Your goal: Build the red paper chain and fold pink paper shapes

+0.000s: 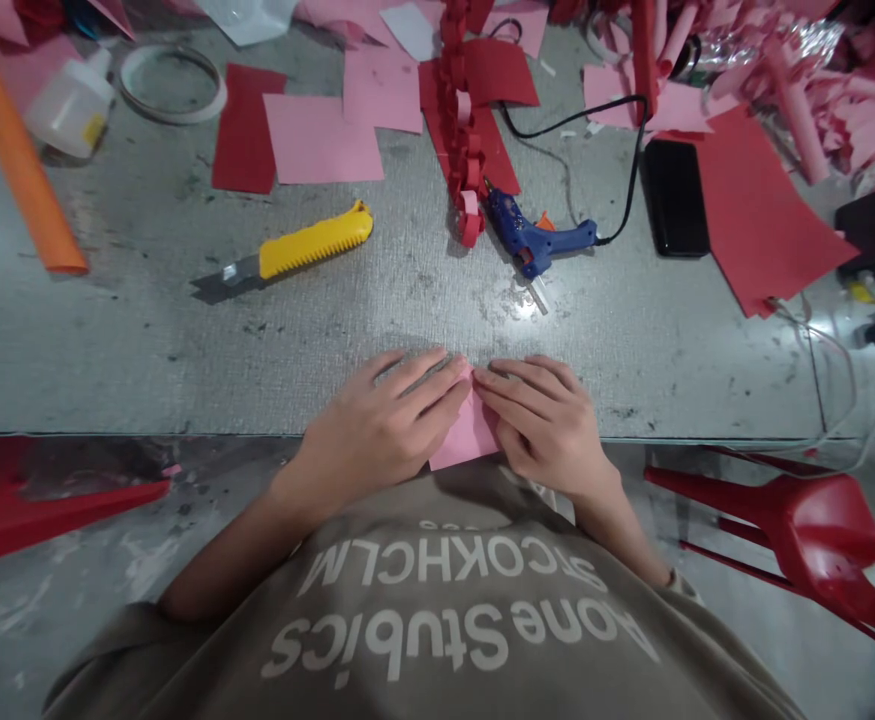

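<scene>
At the table's near edge, a small piece of pink paper lies between my two hands, its lower part reaching toward my shirt. My left hand grips the paper's left side, fingers close together over its far end. On the opposite side my right hand has bent fingers on the paper's right and far edges. The fingertips of both hands nearly meet at the top. My left thumb and the paper's underside are hidden.
Beyond my hands lie a yellow utility knife with its blade out, a blue glue gun, a red paper chain and a black phone. A glue bottle stands far left. Red stools flank me below the table.
</scene>
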A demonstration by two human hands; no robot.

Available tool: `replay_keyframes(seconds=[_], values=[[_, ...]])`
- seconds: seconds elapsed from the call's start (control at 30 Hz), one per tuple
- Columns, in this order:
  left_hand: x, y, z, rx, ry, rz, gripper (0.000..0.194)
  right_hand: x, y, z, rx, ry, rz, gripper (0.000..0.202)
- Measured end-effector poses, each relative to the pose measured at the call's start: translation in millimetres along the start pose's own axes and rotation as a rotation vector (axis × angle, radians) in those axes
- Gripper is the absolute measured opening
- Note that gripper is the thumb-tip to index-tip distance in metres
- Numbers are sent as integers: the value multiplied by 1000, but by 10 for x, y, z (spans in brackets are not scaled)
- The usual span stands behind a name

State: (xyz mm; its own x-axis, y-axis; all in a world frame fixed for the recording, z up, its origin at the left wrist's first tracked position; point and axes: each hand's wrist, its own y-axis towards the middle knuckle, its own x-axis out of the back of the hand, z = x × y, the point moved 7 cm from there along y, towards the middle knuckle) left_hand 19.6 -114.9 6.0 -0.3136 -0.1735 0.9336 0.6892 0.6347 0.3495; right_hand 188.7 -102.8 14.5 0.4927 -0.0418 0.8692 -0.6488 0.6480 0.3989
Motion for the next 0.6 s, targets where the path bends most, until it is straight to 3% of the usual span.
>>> replay_keyframes(seconds=[0.3,0.6], values=[[-15,-8,16,5,15,-6,34,136,-214,-16,14,-92,56,45],[16,83,-38,33,39,28,33,168,-287,21,63,0,-30,43]])
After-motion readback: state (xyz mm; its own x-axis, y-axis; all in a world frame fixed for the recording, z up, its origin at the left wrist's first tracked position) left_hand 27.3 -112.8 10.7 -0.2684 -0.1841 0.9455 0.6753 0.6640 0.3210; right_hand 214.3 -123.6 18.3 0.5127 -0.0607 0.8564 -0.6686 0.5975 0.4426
